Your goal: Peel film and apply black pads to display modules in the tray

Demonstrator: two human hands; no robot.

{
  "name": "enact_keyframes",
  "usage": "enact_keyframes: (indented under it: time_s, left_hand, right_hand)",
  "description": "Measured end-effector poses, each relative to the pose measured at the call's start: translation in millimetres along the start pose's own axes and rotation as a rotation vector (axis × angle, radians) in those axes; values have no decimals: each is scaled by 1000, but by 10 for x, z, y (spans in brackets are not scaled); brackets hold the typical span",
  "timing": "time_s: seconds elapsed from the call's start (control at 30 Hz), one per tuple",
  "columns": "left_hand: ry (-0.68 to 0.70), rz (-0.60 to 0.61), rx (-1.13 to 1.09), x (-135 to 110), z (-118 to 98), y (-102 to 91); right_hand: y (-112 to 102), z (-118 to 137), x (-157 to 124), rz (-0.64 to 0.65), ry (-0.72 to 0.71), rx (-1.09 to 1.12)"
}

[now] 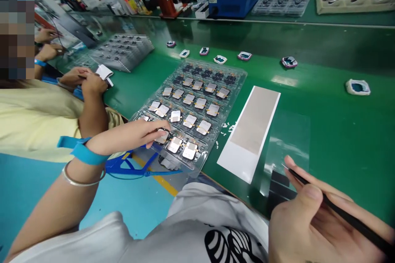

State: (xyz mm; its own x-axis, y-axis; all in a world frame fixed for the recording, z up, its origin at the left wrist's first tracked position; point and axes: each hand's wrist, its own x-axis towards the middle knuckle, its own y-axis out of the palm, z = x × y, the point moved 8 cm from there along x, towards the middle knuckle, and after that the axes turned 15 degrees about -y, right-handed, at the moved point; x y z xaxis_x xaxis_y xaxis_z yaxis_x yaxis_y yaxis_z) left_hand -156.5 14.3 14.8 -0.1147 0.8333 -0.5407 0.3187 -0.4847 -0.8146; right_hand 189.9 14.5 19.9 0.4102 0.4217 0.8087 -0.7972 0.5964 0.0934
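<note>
The left hand (151, 131) reaches over the clear tray (204, 148), its fingers at a small square part (162, 136) (whether they pinch it, I cannot tell). The right hand (311, 209) pinches black tweezers (354, 222), tips above a clear sheet (291, 131); left of that hand lies a pale strip (253, 123).

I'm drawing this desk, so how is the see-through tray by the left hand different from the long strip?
The tray is see-through; the strip is white and greyish-brown. The tray is wider than the strip. The tray carries rows of small parts, with the left hand over it; the strip has no such rows. Both rest on the green table.
</note>
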Motion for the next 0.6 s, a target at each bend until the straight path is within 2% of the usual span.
enact_keyframes:
  time_s: [0.03, 0.1, 0.17, 0.23, 0.4, 0.53, 0.6]
  left_hand:
    - [-29, 54, 43, 3, 32, 46]
    - [-51, -21, 111, 1, 27, 10]
    - [10, -141, 159, -22, -92, -32]
    - [116, -172, 169, -43, -259, 2]
    - [239, -59, 192, -2, -471, 87]
    - [312, 23, 204, -15, -574, 4]
    - [271, -64, 112, 12, -657, -138]
  right_hand:
    - [-1, -6, -8, 7, 14, -9]
    - [-12, -22, -26, 6, 37, -20]
    - [-24, -36, -38, -6, 52, -26]
    - [-7, -38, -35, -10, 54, 3]
    - [18, -7, 38, -27, 92, 89]
    - [-166, -129, 128, -50, 229, 72]
    - [-271, -267, 162, 41, 304, 46]
